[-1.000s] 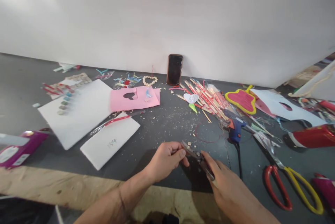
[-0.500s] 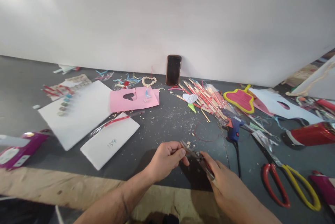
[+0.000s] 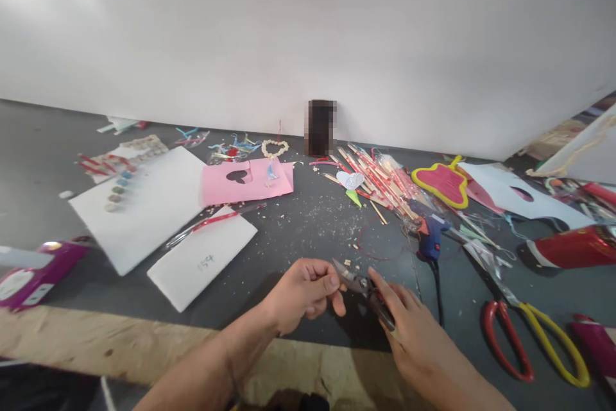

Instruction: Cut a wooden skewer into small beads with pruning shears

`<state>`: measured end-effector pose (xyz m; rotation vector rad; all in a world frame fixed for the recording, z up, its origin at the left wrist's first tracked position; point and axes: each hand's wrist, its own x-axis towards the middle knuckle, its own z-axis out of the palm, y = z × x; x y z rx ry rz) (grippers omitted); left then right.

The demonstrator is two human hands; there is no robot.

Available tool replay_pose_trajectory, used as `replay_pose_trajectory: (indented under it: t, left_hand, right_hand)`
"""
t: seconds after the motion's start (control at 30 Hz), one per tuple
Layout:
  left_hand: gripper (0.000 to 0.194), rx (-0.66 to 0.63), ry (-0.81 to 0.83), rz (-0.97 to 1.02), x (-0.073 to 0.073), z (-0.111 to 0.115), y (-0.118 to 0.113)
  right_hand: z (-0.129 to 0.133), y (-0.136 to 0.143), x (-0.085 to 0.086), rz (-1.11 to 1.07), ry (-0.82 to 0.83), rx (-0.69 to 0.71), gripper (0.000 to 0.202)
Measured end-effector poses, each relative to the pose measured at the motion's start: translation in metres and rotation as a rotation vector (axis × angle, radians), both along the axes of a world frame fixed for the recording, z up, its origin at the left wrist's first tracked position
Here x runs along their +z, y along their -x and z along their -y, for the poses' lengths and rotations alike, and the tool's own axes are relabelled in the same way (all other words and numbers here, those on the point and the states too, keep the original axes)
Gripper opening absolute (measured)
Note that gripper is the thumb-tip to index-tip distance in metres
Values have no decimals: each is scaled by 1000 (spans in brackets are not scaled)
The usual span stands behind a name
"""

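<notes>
My right hand (image 3: 411,324) is wrapped around the handles of pruning shears (image 3: 357,283), whose metal blades point up and left. Just beside the blades is my left hand (image 3: 308,289), with thumb and index finger pinched together. Whatever lies in that pinch is too small or hidden to name. A few tiny pale cut bits (image 3: 347,263) lie on the dark table behind the blade tips, and more crumbs (image 3: 332,224) are scattered farther back.
To the right lie large scissors (image 3: 517,315), a blue glue gun (image 3: 432,238) and a red can (image 3: 575,245). Red-and-white wrapped sticks (image 3: 373,177) lie behind. A phone (image 3: 320,127) leans on the white wall. White boards (image 3: 202,263) and pink paper (image 3: 219,188) are leftward.
The shears' pointed blade now shows more plainly beside my left fingertips, and the blades look wider apart. Both hands have shifted only slightly.
</notes>
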<state>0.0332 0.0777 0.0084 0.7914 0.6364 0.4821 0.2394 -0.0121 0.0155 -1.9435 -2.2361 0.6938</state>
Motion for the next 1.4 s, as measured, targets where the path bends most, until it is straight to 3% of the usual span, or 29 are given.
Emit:
replay_pose_trajectory:
  t: [0.23,0.57,0.83,0.97,1.13,1.27,1.4]
  left_hand:
    - [28,-86,112,60,1,-6,5]
    - [29,46,-45,-110,0,-1,-2]
    - [29,72,-91,-204,0,-5,-6]
    - [27,74,-81,-196,0,-5,-6]
    - [26,111,-60,-132,0,-6,-5]
    - [25,122,-53,-119,3,-7,-5]
    - [24,127,-31,-117,3,-6,-5]
  right_hand:
    - [-3,2,-3,44,13,18,80]
    - [-6,4,2,125,119,17,71]
    - [-6,9,-5,131,151,-34,57]
    - [-11,3,1,115,76,-59,50]
    - [-28,-22,8,236,-58,-205,53]
    - [-38,-40,2,389,-108,-279,57]
    - [-40,-43,-5,538,-152,-239,58]
